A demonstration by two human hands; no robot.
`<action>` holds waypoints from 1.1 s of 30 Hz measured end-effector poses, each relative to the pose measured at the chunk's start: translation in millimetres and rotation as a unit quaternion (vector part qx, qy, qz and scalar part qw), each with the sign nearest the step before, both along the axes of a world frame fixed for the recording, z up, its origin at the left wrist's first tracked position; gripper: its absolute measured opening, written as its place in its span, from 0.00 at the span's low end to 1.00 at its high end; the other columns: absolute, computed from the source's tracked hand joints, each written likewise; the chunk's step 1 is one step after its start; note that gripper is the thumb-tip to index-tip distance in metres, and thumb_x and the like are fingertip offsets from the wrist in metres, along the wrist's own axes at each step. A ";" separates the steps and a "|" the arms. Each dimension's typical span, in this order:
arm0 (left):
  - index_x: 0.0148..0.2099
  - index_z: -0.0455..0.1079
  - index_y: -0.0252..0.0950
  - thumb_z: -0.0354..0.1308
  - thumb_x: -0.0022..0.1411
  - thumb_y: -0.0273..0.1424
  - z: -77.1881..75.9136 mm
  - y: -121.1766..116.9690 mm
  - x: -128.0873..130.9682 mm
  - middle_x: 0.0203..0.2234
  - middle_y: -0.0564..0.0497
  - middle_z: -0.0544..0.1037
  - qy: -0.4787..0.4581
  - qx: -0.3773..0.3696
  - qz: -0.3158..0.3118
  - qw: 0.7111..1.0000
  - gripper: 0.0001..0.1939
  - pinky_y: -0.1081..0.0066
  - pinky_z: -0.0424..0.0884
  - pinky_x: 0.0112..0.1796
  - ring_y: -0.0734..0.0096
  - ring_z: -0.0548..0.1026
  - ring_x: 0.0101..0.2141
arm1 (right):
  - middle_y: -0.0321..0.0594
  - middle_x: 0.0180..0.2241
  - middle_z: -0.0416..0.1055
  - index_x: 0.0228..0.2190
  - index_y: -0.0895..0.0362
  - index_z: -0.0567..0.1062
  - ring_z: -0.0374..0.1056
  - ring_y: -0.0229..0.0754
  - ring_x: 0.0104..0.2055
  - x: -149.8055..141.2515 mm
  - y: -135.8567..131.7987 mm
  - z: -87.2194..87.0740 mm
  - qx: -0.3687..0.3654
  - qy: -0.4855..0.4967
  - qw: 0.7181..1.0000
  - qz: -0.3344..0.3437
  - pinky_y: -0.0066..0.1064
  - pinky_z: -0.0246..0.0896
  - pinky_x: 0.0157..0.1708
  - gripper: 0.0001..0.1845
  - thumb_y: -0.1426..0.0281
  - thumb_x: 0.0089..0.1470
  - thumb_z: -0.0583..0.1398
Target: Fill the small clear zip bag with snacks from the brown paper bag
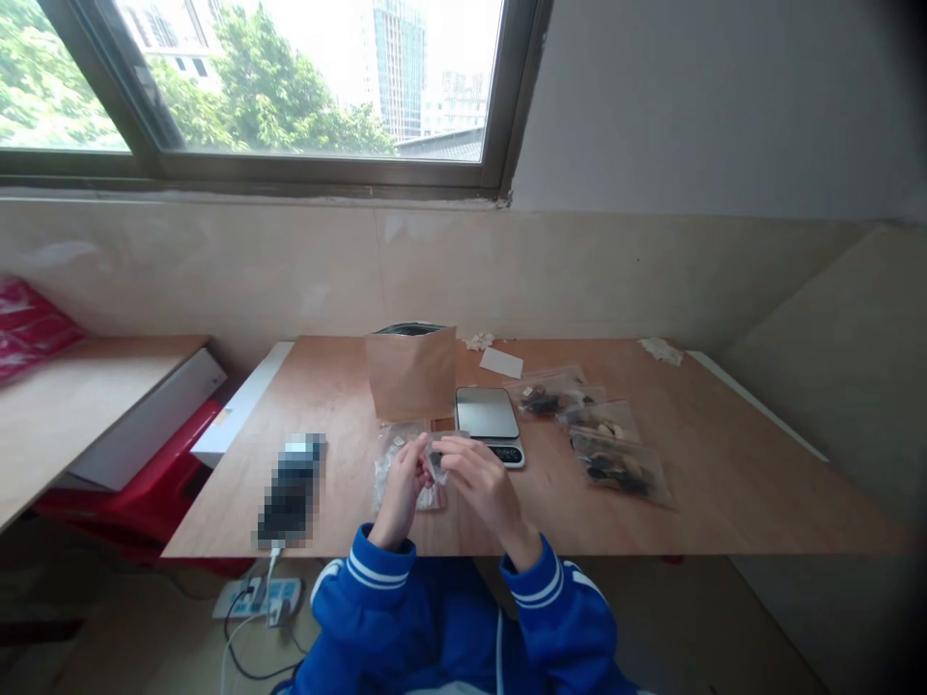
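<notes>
Left hand [406,487] and right hand [484,481] both pinch bag [435,465]; likely light, limp, slippery; best gripped at top edge.

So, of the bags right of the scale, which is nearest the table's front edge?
The rightmost bag; the other bags lie farther back, toward the wall.

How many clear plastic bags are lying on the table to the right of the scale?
3 that I can tell apart, right of the scale: a far bag, a middle bag and a near bag. They partly overlap, so others may be hidden.
</notes>
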State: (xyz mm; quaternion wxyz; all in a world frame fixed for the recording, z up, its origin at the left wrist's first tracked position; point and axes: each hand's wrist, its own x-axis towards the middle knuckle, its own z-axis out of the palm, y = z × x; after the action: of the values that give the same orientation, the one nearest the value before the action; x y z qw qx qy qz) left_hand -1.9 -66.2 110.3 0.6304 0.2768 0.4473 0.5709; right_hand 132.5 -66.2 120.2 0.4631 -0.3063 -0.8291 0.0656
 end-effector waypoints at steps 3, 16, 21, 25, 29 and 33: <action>0.33 0.68 0.35 0.63 0.51 0.44 -4.6 -0.5 -2.5 0.27 0.53 0.72 0.002 0.023 0.008 1.000 0.17 0.73 0.66 0.29 0.72 0.70 0.29 | 0.42 0.44 0.76 0.34 0.53 0.71 0.69 0.44 0.51 2.2 -1.5 -7.6 0.006 -0.017 1.000 -0.001 0.40 0.65 0.50 0.12 0.79 0.59 0.52; 0.36 0.67 0.37 0.48 0.67 0.42 -19.9 4.1 -2.3 0.29 0.52 0.70 0.261 0.217 -0.043 0.940 0.15 0.72 0.64 0.33 0.71 0.67 0.31 | 0.37 0.31 0.70 0.32 0.55 0.68 0.68 0.40 0.33 -16.9 16.1 -15.6 -0.327 0.212 0.920 -0.038 0.32 0.65 0.37 0.08 0.63 0.57 0.57; 0.31 0.65 0.36 0.42 0.68 0.46 -24.1 5.5 -5.0 0.23 0.54 0.65 0.237 0.199 -0.035 0.950 0.22 0.70 0.63 0.32 0.71 0.65 0.27 | 0.37 0.31 0.71 0.34 0.55 0.71 0.68 0.39 0.33 -19.8 20.4 -15.2 -0.352 0.226 0.908 -0.015 0.31 0.64 0.37 0.11 0.60 0.55 0.61; 0.27 0.63 0.37 0.41 0.66 0.49 -26.1 7.7 -3.0 0.22 0.53 0.66 0.230 0.183 -0.022 0.956 0.25 0.69 0.63 0.32 0.71 0.64 0.27 | 0.36 0.26 0.69 0.27 0.56 0.71 0.67 0.39 0.30 -15.9 22.3 -15.0 -0.358 0.244 0.901 0.006 0.31 0.63 0.35 0.13 0.59 0.56 0.60; 0.27 0.62 0.37 0.43 0.65 0.51 -27.2 8.4 0.1 0.21 0.54 0.65 0.230 0.166 -0.017 0.959 0.25 0.70 0.63 0.30 0.72 0.64 0.26 | 0.36 0.28 0.68 0.27 0.56 0.70 0.66 0.38 0.31 -13.2 22.8 -18.7 -0.345 0.242 0.907 0.024 0.31 0.63 0.35 0.12 0.61 0.56 0.59; 0.27 0.61 0.37 0.48 0.64 0.48 -31.2 10.6 -3.8 0.21 0.55 0.65 0.250 0.176 -0.053 0.951 0.21 0.72 0.62 0.28 0.73 0.64 0.26 | 0.36 0.30 0.68 0.27 0.56 0.68 0.67 0.38 0.30 -11.9 21.6 -24.3 -0.356 0.234 0.904 0.045 0.30 0.64 0.33 0.10 0.64 0.56 0.59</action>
State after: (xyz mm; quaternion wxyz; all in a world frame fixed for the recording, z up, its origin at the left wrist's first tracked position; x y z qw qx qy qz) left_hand -5.6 -55.6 79.1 0.4690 0.5404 0.4672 0.5194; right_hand 120.6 -44.6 96.0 0.5008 -0.3890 -0.6311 0.4468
